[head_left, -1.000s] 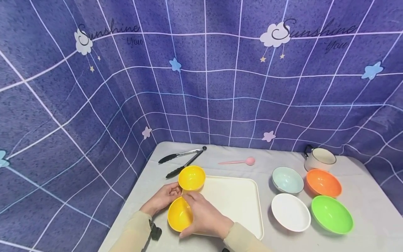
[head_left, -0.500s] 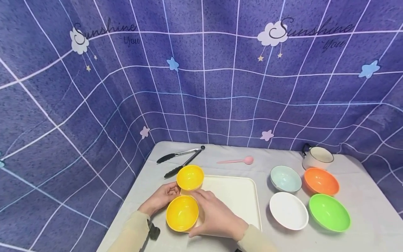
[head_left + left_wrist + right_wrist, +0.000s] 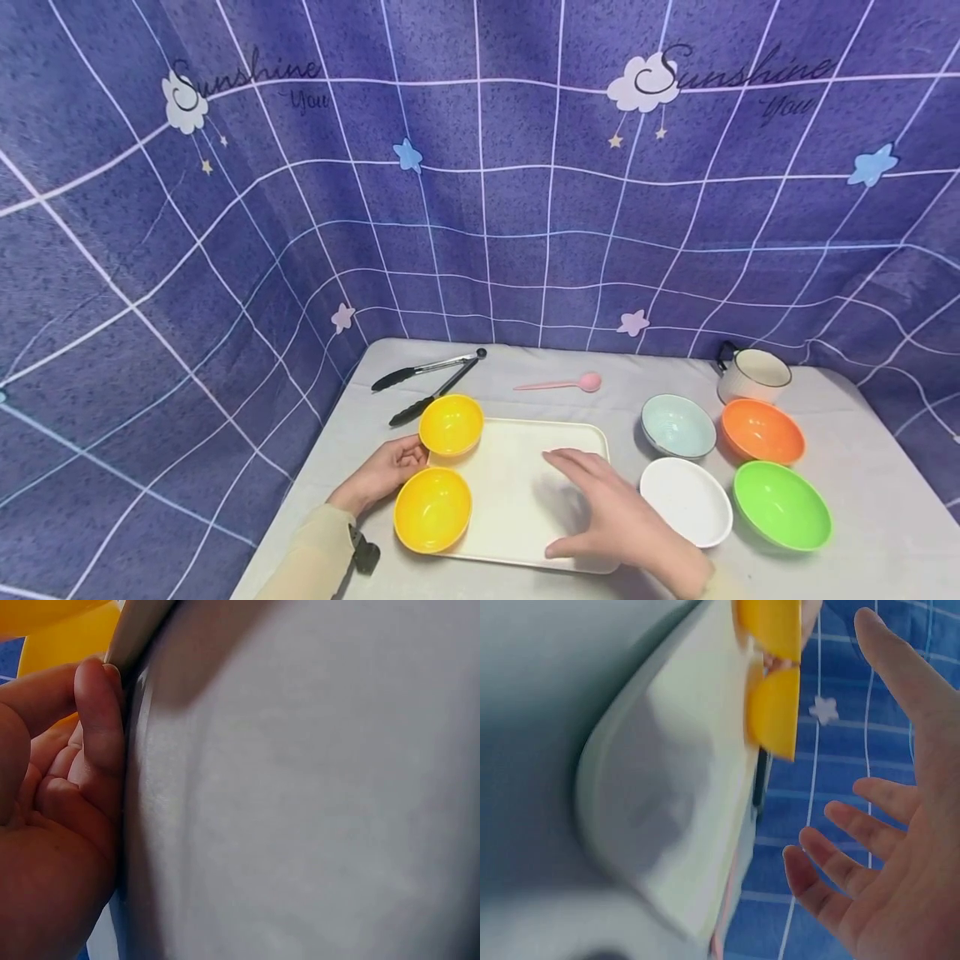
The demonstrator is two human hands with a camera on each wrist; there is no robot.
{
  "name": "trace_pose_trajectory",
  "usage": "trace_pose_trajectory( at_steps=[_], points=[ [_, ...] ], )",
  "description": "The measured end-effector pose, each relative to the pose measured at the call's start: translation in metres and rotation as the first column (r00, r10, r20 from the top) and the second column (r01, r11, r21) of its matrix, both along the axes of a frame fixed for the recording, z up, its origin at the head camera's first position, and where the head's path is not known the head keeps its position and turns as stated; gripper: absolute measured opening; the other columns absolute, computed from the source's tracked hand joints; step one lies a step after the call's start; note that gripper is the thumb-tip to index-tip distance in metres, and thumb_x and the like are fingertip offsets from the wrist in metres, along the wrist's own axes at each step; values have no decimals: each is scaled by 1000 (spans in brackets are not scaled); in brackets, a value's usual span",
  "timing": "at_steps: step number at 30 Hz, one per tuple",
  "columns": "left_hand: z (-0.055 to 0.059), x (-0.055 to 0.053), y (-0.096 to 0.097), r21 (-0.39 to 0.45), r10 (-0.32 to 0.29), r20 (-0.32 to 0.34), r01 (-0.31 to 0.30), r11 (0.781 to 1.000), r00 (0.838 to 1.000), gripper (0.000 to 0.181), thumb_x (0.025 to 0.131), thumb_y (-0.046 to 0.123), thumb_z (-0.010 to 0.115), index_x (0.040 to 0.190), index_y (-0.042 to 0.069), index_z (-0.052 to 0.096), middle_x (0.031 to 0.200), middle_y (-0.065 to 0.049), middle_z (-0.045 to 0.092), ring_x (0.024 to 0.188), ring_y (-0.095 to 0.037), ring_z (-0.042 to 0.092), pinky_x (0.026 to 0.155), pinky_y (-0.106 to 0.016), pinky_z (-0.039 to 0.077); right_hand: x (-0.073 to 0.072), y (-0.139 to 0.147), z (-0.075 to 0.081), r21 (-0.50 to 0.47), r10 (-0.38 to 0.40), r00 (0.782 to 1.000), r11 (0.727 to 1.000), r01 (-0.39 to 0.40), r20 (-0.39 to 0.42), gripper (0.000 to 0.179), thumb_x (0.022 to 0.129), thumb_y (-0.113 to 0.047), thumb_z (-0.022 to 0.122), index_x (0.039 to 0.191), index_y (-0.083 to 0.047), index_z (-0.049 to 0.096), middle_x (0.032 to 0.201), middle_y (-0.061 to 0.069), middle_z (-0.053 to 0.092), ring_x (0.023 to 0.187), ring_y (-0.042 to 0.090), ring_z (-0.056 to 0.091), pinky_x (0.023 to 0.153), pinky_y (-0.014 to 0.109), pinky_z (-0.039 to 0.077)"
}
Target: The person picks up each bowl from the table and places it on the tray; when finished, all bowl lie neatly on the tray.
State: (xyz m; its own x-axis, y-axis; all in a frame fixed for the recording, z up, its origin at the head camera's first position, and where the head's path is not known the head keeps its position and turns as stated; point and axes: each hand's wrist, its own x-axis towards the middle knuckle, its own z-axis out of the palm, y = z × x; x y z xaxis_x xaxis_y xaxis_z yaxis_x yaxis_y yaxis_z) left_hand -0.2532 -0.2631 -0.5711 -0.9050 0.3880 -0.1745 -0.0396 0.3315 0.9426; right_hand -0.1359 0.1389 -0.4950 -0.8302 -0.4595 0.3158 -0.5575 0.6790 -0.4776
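Two yellow bowls stand on the left part of a cream rectangular tray [image 3: 525, 500]: a rear bowl [image 3: 452, 425] and a front bowl [image 3: 432, 510]. My left hand [image 3: 384, 475] is at the tray's left edge, between the bowls, fingers curled. In the left wrist view, thumb and finger of that hand [image 3: 67, 757] pinch the tray's rim [image 3: 139, 634]. Over the right half of the tray hovers my right hand [image 3: 607, 512], fingers spread and nothing held. The right wrist view shows its palm [image 3: 892, 862] apart from the tray.
Black-handled tongs [image 3: 438, 387] and a pink spoon [image 3: 577, 383] lie behind the tray. To its right are a pale blue bowl [image 3: 678, 427], an orange bowl [image 3: 762, 431], a white bowl [image 3: 686, 500], a green bowl [image 3: 782, 506] and a cream pot [image 3: 757, 377].
My right hand has let go of the front yellow bowl and moved right over the tray. The left hand stays at the tray's edge.
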Motion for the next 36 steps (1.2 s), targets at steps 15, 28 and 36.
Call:
trace_pose_trajectory(
  at_steps=[15, 28, 36],
  points=[
    [-1, 2, 1, 15, 2, 17, -3, 1000, 1000, 51, 98, -2, 66, 147, 2, 54, 95, -9, 63, 81, -19, 57, 72, -24, 53, 31, 155, -3, 26, -284, 944, 956, 292, -169, 107, 56, -60, 98, 145, -15, 59, 139, 5, 60, 124, 33, 54, 104, 39, 41],
    [-1, 1, 0, 16, 18, 13, -18, 1000, 1000, 52, 98, 2, 68, 148, 2, 54, 92, -7, 64, 80, -17, 58, 72, -23, 53, 45, 241, -36, 41, -462, 882, 883, 467, -89, 117, 50, -45, 103, 141, 7, 51, 133, 31, 51, 114, 52, 46, 84, 68, 36],
    [-2, 1, 0, 39, 3, 20, -3, 999, 1000, 52, 98, -1, 68, 148, -1, 53, 93, -6, 64, 80, -16, 58, 72, -23, 53, 46, 251, -50, 13, -498, 867, 867, 499, -25, 112, 55, -38, 103, 141, 11, 50, 129, 34, 49, 108, 54, 46, 79, 60, 40]
  ],
)
